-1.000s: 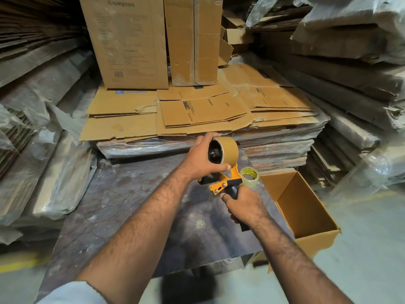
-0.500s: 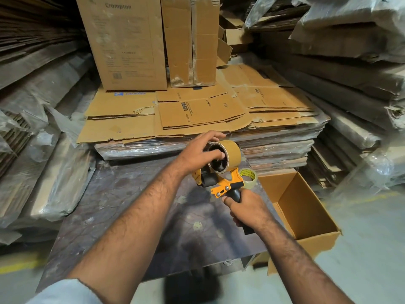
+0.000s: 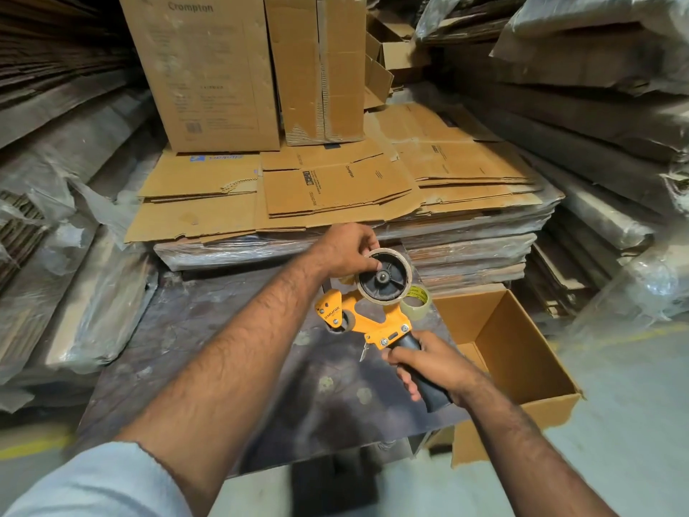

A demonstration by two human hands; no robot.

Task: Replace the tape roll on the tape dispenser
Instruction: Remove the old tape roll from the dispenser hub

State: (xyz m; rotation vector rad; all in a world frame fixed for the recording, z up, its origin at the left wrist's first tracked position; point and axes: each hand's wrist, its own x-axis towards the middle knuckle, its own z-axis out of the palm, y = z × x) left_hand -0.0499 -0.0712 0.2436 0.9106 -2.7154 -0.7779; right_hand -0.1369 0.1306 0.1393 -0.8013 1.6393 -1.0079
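An orange tape dispenser (image 3: 367,318) with a black handle is held above the dark table (image 3: 208,352). My right hand (image 3: 434,361) grips its handle. A thin brown tape roll (image 3: 407,272), nearly down to its core, sits around the dispenser's black hub (image 3: 383,278). My left hand (image 3: 345,250) pinches the upper left rim of that roll. A clear tape roll (image 3: 417,301) lies on the table just behind the dispenser, partly hidden by it.
An open cardboard box (image 3: 522,352) stands on the floor at the table's right edge. Flattened cartons (image 3: 335,184) are stacked behind the table, with upright boxes (image 3: 208,69) on top. Plastic-wrapped cardboard bundles (image 3: 74,300) crowd both sides.
The dispenser has turned so its hub faces me and its head points left. My left hand moved from covering the roll's face to pinching its upper rim.
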